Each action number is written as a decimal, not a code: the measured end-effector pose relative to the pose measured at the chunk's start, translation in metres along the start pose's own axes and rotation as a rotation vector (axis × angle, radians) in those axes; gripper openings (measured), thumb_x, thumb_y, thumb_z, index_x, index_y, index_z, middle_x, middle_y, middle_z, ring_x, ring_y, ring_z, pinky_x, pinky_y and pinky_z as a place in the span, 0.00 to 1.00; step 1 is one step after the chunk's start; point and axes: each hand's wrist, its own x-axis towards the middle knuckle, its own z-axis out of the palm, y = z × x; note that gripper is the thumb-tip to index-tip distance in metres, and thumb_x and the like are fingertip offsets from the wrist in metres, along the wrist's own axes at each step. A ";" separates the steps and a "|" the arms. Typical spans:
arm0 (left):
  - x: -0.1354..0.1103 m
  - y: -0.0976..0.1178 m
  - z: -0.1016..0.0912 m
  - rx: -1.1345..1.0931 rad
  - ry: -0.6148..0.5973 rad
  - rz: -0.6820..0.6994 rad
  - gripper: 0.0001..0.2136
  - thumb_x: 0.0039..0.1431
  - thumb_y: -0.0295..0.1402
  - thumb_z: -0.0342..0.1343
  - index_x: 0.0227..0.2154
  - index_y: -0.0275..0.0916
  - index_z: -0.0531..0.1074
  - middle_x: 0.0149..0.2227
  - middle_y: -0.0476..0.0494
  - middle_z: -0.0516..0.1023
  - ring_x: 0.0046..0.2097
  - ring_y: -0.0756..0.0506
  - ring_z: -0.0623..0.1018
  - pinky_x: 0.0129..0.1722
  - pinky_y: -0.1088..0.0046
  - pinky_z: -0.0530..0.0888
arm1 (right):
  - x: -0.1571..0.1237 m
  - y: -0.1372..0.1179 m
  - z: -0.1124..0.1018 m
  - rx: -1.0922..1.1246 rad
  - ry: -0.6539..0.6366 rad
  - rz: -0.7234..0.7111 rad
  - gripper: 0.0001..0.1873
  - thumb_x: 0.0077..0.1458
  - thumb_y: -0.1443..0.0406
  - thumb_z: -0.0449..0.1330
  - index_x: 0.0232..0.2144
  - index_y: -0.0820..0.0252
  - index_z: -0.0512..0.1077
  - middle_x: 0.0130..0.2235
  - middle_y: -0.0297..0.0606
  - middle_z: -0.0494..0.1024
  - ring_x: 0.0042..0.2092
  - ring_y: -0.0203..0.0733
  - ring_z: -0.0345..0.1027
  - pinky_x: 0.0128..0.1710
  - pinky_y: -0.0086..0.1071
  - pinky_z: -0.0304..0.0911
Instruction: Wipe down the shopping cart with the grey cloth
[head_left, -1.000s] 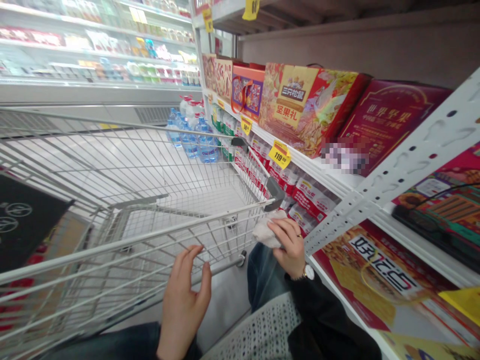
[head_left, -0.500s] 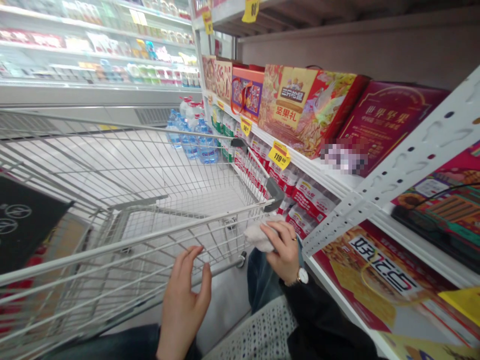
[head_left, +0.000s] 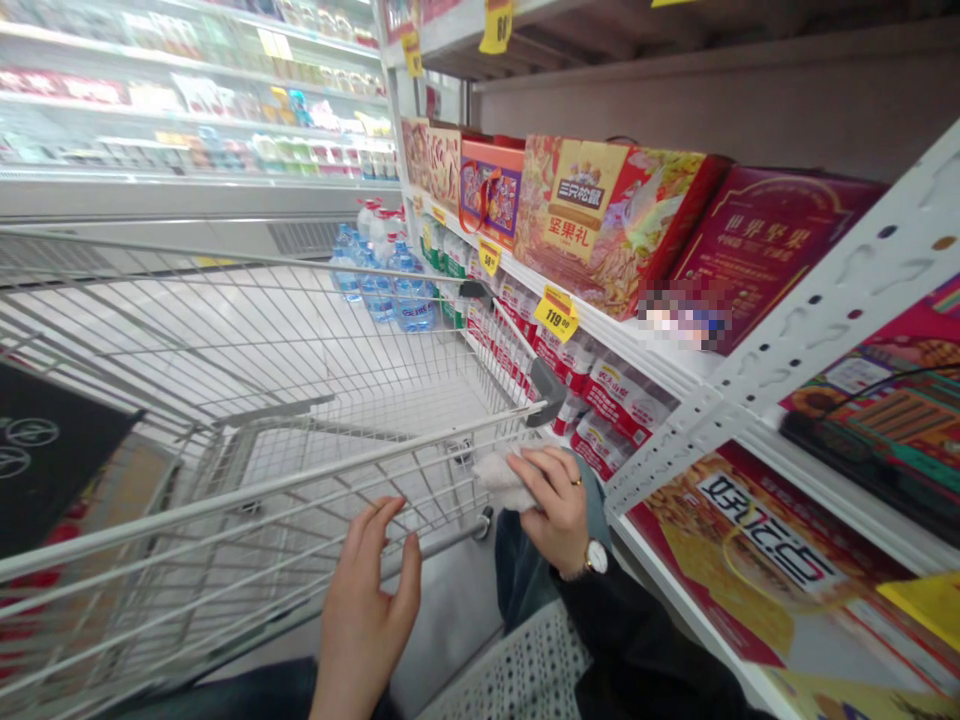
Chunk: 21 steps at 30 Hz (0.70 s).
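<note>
Bright, even store lighting; wide-angle edge warping, slight motion softness.

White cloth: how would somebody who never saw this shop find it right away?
Find the big wire shopping cart beside the shelves, then go to its near right corner, where the right hand is. The white cloth is bunched under that hand. It is the only soft, plain, crumpled thing there, between the cart's hard metal wires and bright red packets.

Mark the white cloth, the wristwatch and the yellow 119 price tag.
white cloth (head_left: pixel 496 478), head view, its crumpled middle.
wristwatch (head_left: pixel 596 557), head view, its dial.
yellow 119 price tag (head_left: pixel 556 314), head view, its printed face.
</note>
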 end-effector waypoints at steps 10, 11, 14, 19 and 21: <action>-0.002 0.000 -0.002 0.032 -0.018 0.006 0.18 0.66 0.41 0.50 0.56 0.45 0.66 0.58 0.42 0.72 0.56 0.41 0.75 0.56 0.62 0.72 | -0.017 0.000 0.014 0.020 -0.015 0.048 0.38 0.44 0.78 0.51 0.57 0.54 0.73 0.49 0.41 0.77 0.52 0.49 0.65 0.53 0.48 0.69; -0.002 -0.001 -0.002 0.032 -0.024 0.000 0.18 0.66 0.42 0.50 0.57 0.45 0.66 0.58 0.42 0.71 0.56 0.41 0.75 0.57 0.61 0.72 | -0.019 0.000 0.014 0.019 -0.025 0.054 0.38 0.44 0.78 0.51 0.57 0.54 0.73 0.49 0.41 0.77 0.52 0.49 0.65 0.53 0.48 0.69; -0.002 -0.001 -0.002 0.028 -0.026 -0.012 0.18 0.66 0.42 0.50 0.56 0.45 0.66 0.58 0.42 0.72 0.55 0.41 0.76 0.56 0.61 0.73 | -0.013 -0.004 0.011 0.021 -0.026 0.045 0.39 0.43 0.79 0.51 0.58 0.54 0.72 0.50 0.41 0.76 0.53 0.49 0.65 0.54 0.48 0.69; -0.001 0.001 -0.003 0.028 -0.015 -0.014 0.18 0.66 0.43 0.50 0.55 0.45 0.67 0.57 0.43 0.72 0.54 0.41 0.76 0.55 0.61 0.74 | 0.006 -0.012 0.009 0.049 0.053 0.002 0.40 0.43 0.78 0.51 0.59 0.54 0.71 0.50 0.41 0.76 0.53 0.49 0.65 0.55 0.47 0.68; -0.001 0.002 -0.003 0.030 -0.015 -0.011 0.18 0.66 0.43 0.50 0.55 0.45 0.67 0.57 0.42 0.72 0.54 0.41 0.76 0.55 0.61 0.74 | 0.000 -0.011 0.015 0.059 0.053 -0.004 0.39 0.42 0.78 0.51 0.58 0.55 0.72 0.49 0.42 0.76 0.53 0.49 0.64 0.54 0.46 0.69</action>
